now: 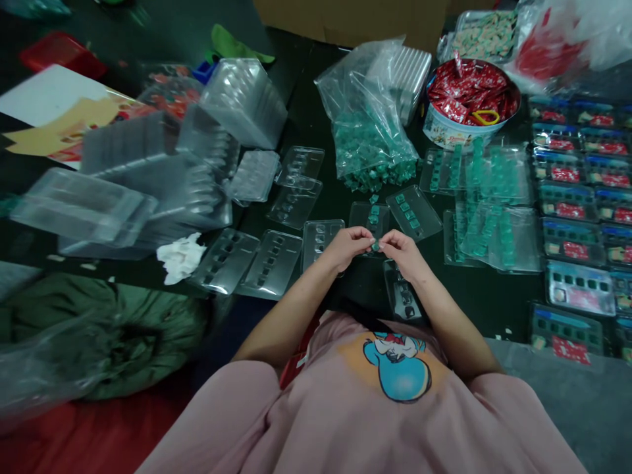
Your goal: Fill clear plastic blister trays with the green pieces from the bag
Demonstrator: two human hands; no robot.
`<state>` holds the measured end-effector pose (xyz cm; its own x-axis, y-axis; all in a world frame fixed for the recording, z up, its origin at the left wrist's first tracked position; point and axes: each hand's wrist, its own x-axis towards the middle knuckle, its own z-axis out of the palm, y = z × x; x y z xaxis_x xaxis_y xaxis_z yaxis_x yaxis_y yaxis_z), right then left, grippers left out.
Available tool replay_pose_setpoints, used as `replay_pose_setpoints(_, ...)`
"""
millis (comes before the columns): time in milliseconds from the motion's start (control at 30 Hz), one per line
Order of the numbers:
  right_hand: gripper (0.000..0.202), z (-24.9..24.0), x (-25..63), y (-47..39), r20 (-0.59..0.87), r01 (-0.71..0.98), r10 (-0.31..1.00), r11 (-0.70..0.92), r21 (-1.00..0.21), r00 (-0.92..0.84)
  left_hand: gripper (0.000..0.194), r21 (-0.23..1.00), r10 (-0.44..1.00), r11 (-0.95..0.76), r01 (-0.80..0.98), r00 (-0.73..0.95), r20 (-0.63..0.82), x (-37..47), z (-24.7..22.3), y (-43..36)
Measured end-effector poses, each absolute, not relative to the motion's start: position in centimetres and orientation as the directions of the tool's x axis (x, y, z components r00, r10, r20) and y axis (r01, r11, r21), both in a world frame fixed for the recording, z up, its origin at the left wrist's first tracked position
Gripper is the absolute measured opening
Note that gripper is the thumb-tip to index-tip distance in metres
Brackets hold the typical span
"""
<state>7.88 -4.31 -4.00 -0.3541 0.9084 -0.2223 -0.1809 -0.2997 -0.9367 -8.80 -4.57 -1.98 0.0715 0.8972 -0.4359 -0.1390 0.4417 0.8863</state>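
Note:
My left hand and my right hand meet in front of me, fingertips pinched round a small green plastic piece. Just beneath them lies a clear plastic blister tray with green pieces in some of its hollows. To its right rests a tilted tray holding several green pieces. An unfilled clear tray is partly covered by my left hand and forearm. Another clear tray lies near my body, below my right hand. Beyond my hands, loose green pieces spill from a clear plastic bag.
At the left are stacked clear trays and a crumpled white tissue. A round tin of red packets stands at the back right. Filled green trays are piled at the right, beside rows of packed trays.

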Motion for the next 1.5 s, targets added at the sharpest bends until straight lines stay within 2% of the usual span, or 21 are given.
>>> replay_pose_setpoints(133, 0.026, -4.4, 7.9, -4.3, -0.235, -0.229, 0.881, -0.348, -0.909, -0.41, 0.02, 0.885, 0.893, 0.448, -0.122, 0.105, -0.438, -9.0, -2.0, -4.7)
replay_pose_setpoints(400, 0.023, -4.3, 8.0, -4.2, -0.218, -0.178, 0.897, -0.304, -0.936, -0.385, 0.016, 0.931, 0.935, 0.354, -0.089, 0.052, -0.35, -9.0, -2.7, -5.1)
replay_pose_setpoints(600, 0.03, -3.7, 8.0, -4.6, -0.382, -0.229, 0.812, -0.514, -0.827, -0.441, 0.018, 0.91, 0.925, 0.38, -0.165, 0.074, -0.373, -8.8, -2.8, -5.3)
replay_pose_setpoints(700, 0.033, -3.6, 7.8, -4.6, -0.419, -0.282, 0.776, -0.583, -0.762, -0.472, 0.018, 0.903, 0.917, 0.398, -0.165, 0.091, -0.387, -8.7, -2.6, -5.3)
replay_pose_setpoints(867, 0.032, -3.8, 7.1, -4.1, -0.439, -0.392, 0.831, -0.55, -0.737, -0.341, 0.023, 0.878, 0.909, 0.411, -0.246, 0.036, -0.416, -8.6, -2.5, -5.0)
replay_pose_setpoints(1033, 0.03, -4.0, 6.9, -3.6, -0.465, -0.418, 0.85, -0.526, -0.741, -0.246, 0.036, 0.847, 0.912, 0.402, -0.348, 0.066, -0.406, -8.5, -2.6, -5.0)
replay_pose_setpoints(1133, 0.029, -4.4, 6.8, -3.5, -0.454, -0.412, 0.862, -0.506, -0.758, -0.225, 0.039, 0.918, 0.955, 0.296, -0.263, 0.053, -0.293, -8.3, -2.7, -5.2)
replay_pose_setpoints(1233, 0.029, -4.8, 6.6, -3.5, -0.443, -0.412, 0.872, -0.49, -0.769, -0.209, 0.032, 0.981, 0.983, 0.183, -0.059, 0.023, -0.182, -8.3, -2.4, -5.2)
replay_pose_setpoints(1333, 0.03, -4.9, 6.5, -3.3, -0.451, -0.429, 0.874, -0.482, -0.764, -0.178, 0.024, 0.985, 0.993, 0.117, 0.129, 0.005, -0.119, -8.8, -2.2, -4.5)
replay_pose_setpoints(1500, 0.028, -4.4, 7.4, -2.6, -0.388, -0.422, 0.916, -0.394, -0.816, -0.104, 0.021, 0.968, 0.999, 0.041, 0.249, -0.011, -0.04, -10.1, -2.6, -1.7)
